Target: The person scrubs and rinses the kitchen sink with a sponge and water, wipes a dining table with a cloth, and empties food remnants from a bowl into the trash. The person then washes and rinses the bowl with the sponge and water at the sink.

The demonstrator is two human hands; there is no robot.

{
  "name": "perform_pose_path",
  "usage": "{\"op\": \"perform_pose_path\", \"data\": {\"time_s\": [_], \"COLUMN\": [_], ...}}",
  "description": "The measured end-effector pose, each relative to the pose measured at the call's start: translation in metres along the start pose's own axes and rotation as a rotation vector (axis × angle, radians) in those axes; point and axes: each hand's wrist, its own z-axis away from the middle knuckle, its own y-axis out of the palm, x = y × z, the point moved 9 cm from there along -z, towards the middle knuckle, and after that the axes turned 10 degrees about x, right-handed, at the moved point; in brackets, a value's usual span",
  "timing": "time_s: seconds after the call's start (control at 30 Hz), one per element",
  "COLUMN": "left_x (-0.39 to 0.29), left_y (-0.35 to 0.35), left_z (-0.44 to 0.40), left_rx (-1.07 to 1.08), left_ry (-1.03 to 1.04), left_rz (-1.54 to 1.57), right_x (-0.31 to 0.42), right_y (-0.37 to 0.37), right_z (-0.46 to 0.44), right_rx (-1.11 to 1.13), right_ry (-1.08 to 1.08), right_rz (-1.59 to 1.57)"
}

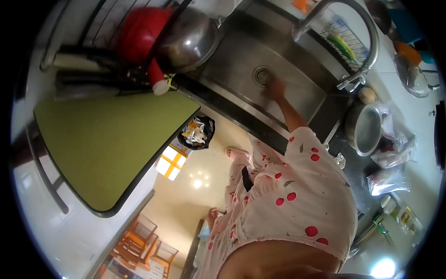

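Note:
My right hand (275, 88) reaches down into the stainless steel sink (237, 51), right beside the round drain (262, 76). Motion smears its fingers, so whether they hold anything cannot be made out. A pale sleeve with red cherries (309, 151) covers the upper part of that arm. Over the far side of the basin arches a metal faucet (371, 37). My left hand is outside the view.
Left of the sink stand a shiny metal bowl (193, 39), a red object (141, 35) and a green-topped surface (116, 144). A black-lined bin (197, 132) sits below. Rightward, the counter bears a metal pot (364, 130) and plastic bags (388, 179).

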Motion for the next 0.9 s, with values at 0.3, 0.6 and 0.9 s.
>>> {"op": "perform_pose_path", "data": {"time_s": [0.3,0.6,0.9], "left_x": [0.031,-0.178,0.01], "left_y": [-0.014,0.001,-0.044], "left_z": [-0.199,-0.195,-0.11], "left_rx": [0.403,0.322,0.105], "left_ry": [-0.218,0.153,0.09], "left_rz": [0.544,-0.223,-0.085], "right_x": [-0.097,-0.176,-0.177], "right_y": [-0.125,-0.024,-0.01], "right_z": [0.299,0.411,0.421], "right_rx": [-0.416,-0.573,-0.815], "right_ry": [0.054,0.723,0.52], "right_rz": [-0.484,-0.048,-1.744]}}
